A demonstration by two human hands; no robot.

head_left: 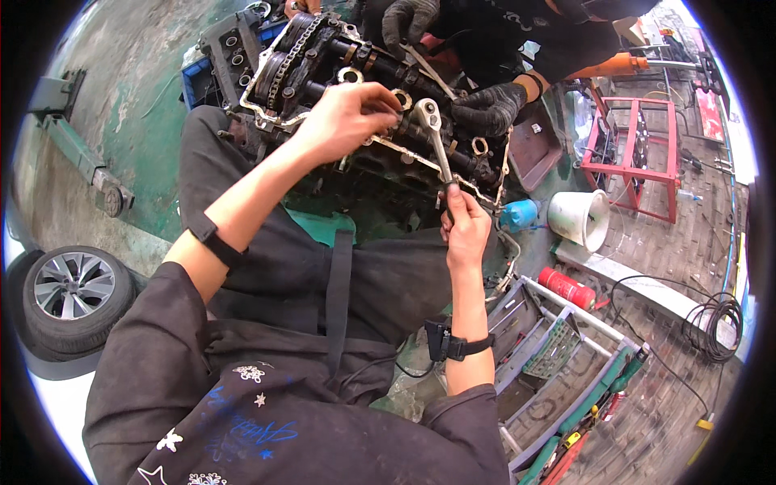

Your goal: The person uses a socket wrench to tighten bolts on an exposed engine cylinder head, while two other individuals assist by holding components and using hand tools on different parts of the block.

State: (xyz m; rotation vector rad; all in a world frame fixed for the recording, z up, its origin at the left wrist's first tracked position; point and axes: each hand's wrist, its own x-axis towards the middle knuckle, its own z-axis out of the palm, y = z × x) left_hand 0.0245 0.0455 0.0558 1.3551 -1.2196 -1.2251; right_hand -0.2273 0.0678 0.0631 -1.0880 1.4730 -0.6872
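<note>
From the head camera, the cylinder head [372, 105] lies just beyond the person's knees, greasy, its timing chain [287, 56] at the far left end. The right hand [465, 230] is closed around the lower grip of a ratchet wrench [436, 145], whose long axis runs from that hand up and slightly left to its round head, seated on the casting. The left hand [347, 121] is bent over the casting just left of the ratchet head, fingers pinched on something there that is too small to tell; it is the nearer hand to the fastener. A co-worker's gloved hands [485, 109] rest on the far side. A white bucket [580, 218] and a tool tray [550, 347] sit to the right on the floor.
</note>
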